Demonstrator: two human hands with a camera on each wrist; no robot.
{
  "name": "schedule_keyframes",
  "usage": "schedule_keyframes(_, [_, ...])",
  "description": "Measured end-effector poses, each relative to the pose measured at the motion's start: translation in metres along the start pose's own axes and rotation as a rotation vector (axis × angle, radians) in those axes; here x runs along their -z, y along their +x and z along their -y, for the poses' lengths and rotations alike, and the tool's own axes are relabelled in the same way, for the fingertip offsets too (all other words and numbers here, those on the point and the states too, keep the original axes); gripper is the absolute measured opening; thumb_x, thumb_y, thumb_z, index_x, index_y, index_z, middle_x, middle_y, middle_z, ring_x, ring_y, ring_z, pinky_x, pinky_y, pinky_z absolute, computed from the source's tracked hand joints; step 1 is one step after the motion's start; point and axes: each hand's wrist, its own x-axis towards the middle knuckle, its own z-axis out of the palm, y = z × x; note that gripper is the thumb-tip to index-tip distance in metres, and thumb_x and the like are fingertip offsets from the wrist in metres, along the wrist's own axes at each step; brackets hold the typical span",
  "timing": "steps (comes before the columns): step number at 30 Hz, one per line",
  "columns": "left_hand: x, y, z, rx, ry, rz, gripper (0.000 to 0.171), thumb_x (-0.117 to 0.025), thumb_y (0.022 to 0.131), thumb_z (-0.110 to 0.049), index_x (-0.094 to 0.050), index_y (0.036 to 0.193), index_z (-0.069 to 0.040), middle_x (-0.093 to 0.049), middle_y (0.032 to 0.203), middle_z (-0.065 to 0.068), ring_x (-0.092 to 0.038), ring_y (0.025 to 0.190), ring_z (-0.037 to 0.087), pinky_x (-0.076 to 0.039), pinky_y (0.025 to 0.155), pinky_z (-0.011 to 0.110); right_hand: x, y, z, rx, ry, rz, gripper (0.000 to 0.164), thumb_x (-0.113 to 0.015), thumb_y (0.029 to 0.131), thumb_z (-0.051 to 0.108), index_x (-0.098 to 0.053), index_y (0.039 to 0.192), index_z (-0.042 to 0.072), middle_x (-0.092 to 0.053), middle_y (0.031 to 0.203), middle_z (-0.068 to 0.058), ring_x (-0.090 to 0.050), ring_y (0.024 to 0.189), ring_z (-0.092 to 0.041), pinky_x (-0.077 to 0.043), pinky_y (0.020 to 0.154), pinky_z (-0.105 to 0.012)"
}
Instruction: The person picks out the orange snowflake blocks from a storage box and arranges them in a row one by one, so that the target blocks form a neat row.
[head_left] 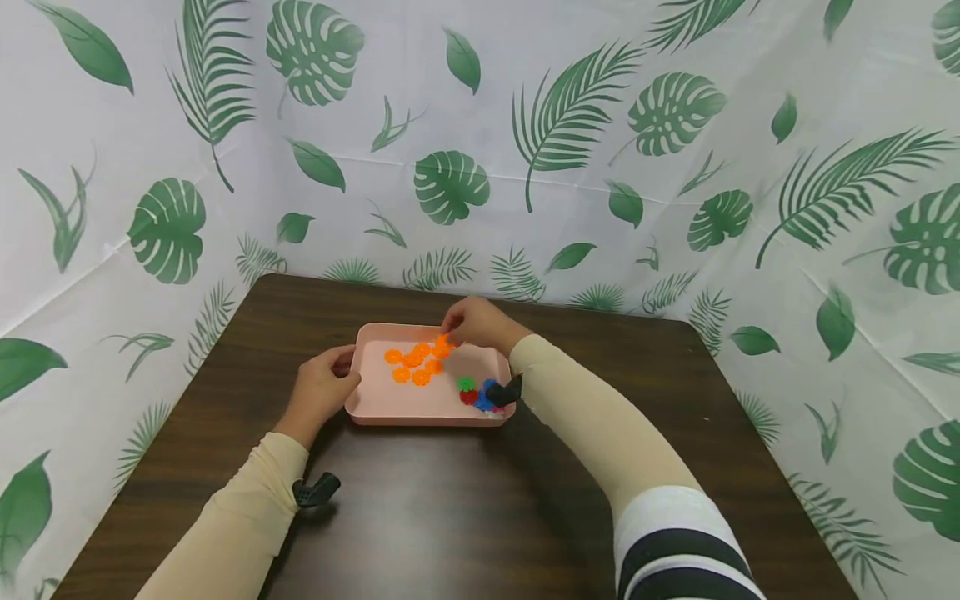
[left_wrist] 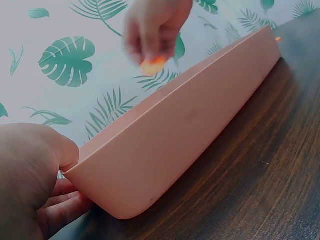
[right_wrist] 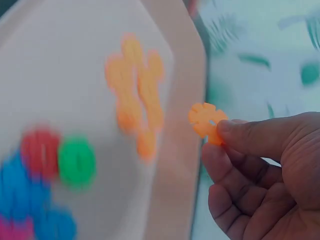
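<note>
A shallow pink tray (head_left: 405, 407) lies on the table. My left hand (head_left: 318, 392) grips its left edge; in the left wrist view the thumb rests on the rim with fingers below it, outside the wall. Above the tray's far side, my right hand (head_left: 480, 323) pinches an orange notched plastic disc (right_wrist: 206, 120) between thumb and forefinger. Several more orange discs (head_left: 412, 359) are spread over the tray's middle and back. At its front right corner sits a pile with a green disc (right_wrist: 76, 162), a red disc (right_wrist: 41, 152) and blue discs (right_wrist: 20, 187), partly hidden in the head view.
Dark wood-grain table (head_left: 450, 517) surrounds the tray. Behind and beside it hangs a white cloth (head_left: 390, 50) printed with green leaves. A black wrist-worn device (head_left: 317, 490) juts from the left sleeve, another (head_left: 504, 392) from the right, over the tray's front right corner.
</note>
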Motion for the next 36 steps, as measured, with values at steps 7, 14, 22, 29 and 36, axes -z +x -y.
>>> schedule_keyframes(7, [0.001, 0.0, 0.0, -0.005, 0.0, 0.007, 0.052, -0.063, 0.09, -0.012, -0.06, 0.141, 0.001, -0.07, 0.123, 0.023, -0.066, 0.11, 0.037, -0.054, 0.099, 0.052, 0.06, -0.055, -0.068, -0.163, 0.04, -0.102, 0.007, -0.075, 0.091, 0.01, -0.075, 0.098, 0.008, -0.074, 0.097, -0.007, -0.069, 0.089, -0.027, -0.059, 0.08, -0.039])
schedule_keyframes(14, [0.006, -0.002, -0.003, 0.017, 0.009, 0.01, 0.052, -0.062, 0.091, -0.013, -0.059, 0.141, 0.001, -0.068, 0.125, 0.023, -0.064, 0.111, 0.038, -0.053, 0.101, 0.053, 0.088, -0.119, -0.151, -0.315, 0.084, -0.143, 0.011, -0.07, 0.096, 0.01, -0.074, 0.103, 0.004, -0.074, 0.1, -0.011, -0.07, 0.098, -0.036, -0.058, 0.09, -0.049])
schedule_keyframes(22, [0.003, -0.004, -0.005, 0.022, 0.015, 0.041, 0.054, -0.062, 0.092, -0.015, -0.058, 0.142, 0.001, -0.067, 0.124, 0.024, -0.063, 0.11, 0.039, -0.053, 0.101, 0.054, 0.074, -0.164, -0.208, -0.454, 0.116, -0.139, 0.012, -0.073, 0.092, 0.008, -0.076, 0.102, 0.003, -0.074, 0.094, -0.009, -0.067, 0.084, -0.023, -0.059, 0.079, -0.039])
schedule_keyframes(29, [0.003, -0.006, -0.001, 0.036, 0.008, 0.039, 0.053, -0.061, 0.092, -0.015, -0.058, 0.143, 0.001, -0.067, 0.123, 0.024, -0.063, 0.111, 0.038, -0.054, 0.099, 0.053, 0.061, -0.163, -0.215, -0.484, 0.14, -0.112, 0.011, -0.074, 0.089, 0.005, -0.075, 0.099, 0.002, -0.072, 0.089, -0.008, -0.066, 0.08, -0.022, -0.058, 0.072, -0.035])
schedule_keyframes(36, [0.001, -0.004, -0.003, 0.024, -0.003, 0.031, 0.051, -0.062, 0.092, -0.015, -0.06, 0.141, 0.001, -0.069, 0.122, 0.024, -0.065, 0.109, 0.037, -0.056, 0.097, 0.051, 0.058, -0.163, -0.217, -0.539, 0.076, -0.112, 0.009, -0.074, 0.088, 0.006, -0.073, 0.096, 0.003, -0.069, 0.085, -0.007, -0.062, 0.078, -0.023, -0.054, 0.067, -0.033])
